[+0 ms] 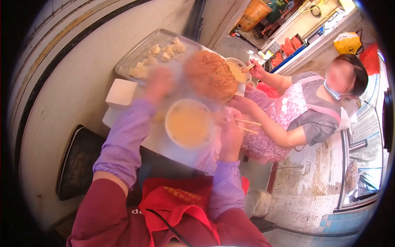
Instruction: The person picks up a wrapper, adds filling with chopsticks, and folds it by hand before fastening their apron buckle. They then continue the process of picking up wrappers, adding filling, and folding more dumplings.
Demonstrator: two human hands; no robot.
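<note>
My left hand (159,84), in a purple striped sleeve, is over the near edge of a metal tray (123,61). It is smeared by motion, so its fingers and anything in them cannot be made out. Folded pale dumplings (166,51) lie in the tray. My right hand (231,131) is closed around wooden chopsticks (249,122), just right of a white bowl of yellow liquid (188,125). Beyond the bowl stands a large heap of orange-brown filling (214,74). A white block-shaped thing (121,93) sits at the table's left corner.
Across the table corner on the right, a co-worker (288,107) in a pink apron holds chopsticks over a second bowl (236,68). A dark chair or stool (80,160) stands at lower left. The wall (82,70) runs close along the left.
</note>
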